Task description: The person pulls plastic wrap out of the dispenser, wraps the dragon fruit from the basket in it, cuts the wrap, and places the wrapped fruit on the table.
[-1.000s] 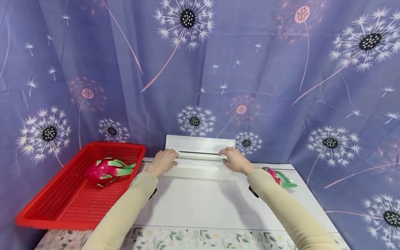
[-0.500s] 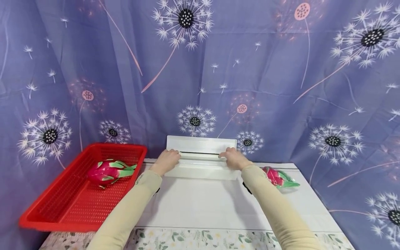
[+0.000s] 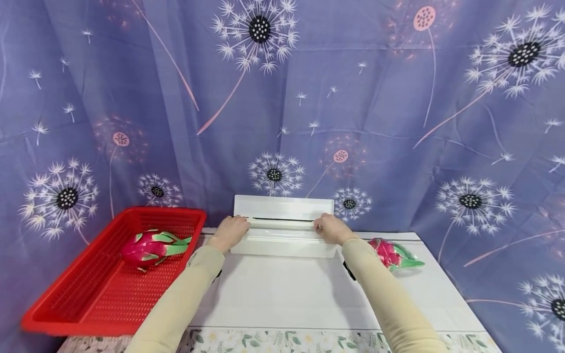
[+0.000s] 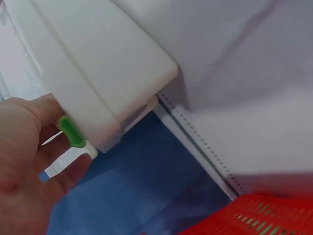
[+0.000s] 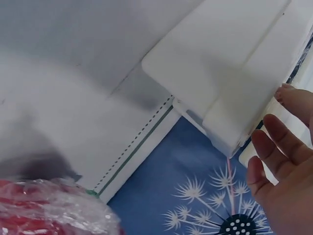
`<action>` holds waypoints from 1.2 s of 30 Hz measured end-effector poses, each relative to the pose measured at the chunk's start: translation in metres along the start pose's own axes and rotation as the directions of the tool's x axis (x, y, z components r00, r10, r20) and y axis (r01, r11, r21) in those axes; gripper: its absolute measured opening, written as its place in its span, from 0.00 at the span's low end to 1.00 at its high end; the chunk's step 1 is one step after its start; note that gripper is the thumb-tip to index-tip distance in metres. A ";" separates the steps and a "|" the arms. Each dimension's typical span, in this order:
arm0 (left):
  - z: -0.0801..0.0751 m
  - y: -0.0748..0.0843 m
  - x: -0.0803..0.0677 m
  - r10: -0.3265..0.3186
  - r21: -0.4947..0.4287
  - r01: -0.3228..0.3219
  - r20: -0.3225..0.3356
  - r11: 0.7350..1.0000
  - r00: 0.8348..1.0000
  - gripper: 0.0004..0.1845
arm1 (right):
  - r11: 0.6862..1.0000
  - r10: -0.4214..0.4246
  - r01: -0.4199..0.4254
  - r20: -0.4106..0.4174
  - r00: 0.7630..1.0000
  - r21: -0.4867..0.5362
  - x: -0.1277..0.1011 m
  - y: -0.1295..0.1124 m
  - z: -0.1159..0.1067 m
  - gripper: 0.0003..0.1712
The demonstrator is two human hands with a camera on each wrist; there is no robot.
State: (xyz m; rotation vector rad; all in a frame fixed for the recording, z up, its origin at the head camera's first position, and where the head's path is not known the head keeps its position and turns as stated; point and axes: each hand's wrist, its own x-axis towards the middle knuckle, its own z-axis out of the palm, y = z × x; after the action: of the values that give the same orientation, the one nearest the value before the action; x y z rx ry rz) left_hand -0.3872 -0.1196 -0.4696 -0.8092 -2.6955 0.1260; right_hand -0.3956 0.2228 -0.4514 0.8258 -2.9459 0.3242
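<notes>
A long white cling film dispenser (image 3: 282, 246) lies at the back of the table with its lid (image 3: 284, 205) raised. Shiny clear film shows along its front. My left hand (image 3: 229, 232) holds its left end; in the left wrist view the thumb goes behind the white body and the fingers curl beside a green slider (image 4: 71, 131). At the right end, my right hand (image 3: 331, 228) grips the edge. Its curled fingers (image 5: 279, 142) show in the right wrist view, with the thumb against the casing. Whether either hand also pinches film is hidden.
A red plastic basket (image 3: 106, 314) stands at the left, with a dragon fruit (image 3: 147, 249) inside. A film-wrapped dragon fruit (image 3: 395, 255) lies right of the dispenser. White cloth (image 3: 287, 294) covers the table. A purple dandelion-print curtain (image 3: 375, 98) hangs close behind.
Both hands remain at the dispenser's ends, with only slight finger shifts. The right forearm has come slightly inward, showing more of the wrapped dragon fruit. The view has shifted a little.
</notes>
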 end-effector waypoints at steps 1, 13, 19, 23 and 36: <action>0.000 -0.001 -0.001 -0.002 -0.005 0.002 -0.009 1.000 1.000 0.08 | 1.000 0.005 -0.005 -0.014 1.000 0.006 0.000 0.001 0.000 0.11; -0.001 -0.016 -0.010 -0.108 -0.133 0.096 -0.085 0.986 0.991 0.08 | 0.994 0.103 -0.098 -0.100 0.990 0.048 -0.006 0.012 -0.003 0.07; -0.007 -0.021 -0.012 -0.103 -0.114 0.092 -0.086 0.989 0.991 0.10 | 0.994 0.094 -0.085 -0.126 0.988 0.072 -0.012 0.015 -0.013 0.09; -0.009 -0.025 -0.013 -0.110 -0.137 0.095 -0.107 0.986 0.988 0.13 | 0.994 0.092 -0.085 -0.120 0.989 0.061 -0.014 0.016 -0.019 0.09; -0.018 -0.028 -0.014 -0.163 -0.260 0.125 -0.130 0.957 0.978 0.05 | 0.999 0.004 -0.012 -0.178 0.984 -0.040 -0.014 0.016 -0.026 0.03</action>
State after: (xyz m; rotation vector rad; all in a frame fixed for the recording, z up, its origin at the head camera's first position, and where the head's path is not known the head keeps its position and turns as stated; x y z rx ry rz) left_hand -0.3842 -0.1507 -0.4517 -0.6559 -2.6465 -0.3043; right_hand -0.3919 0.2490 -0.4308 0.7390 -2.7811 0.3185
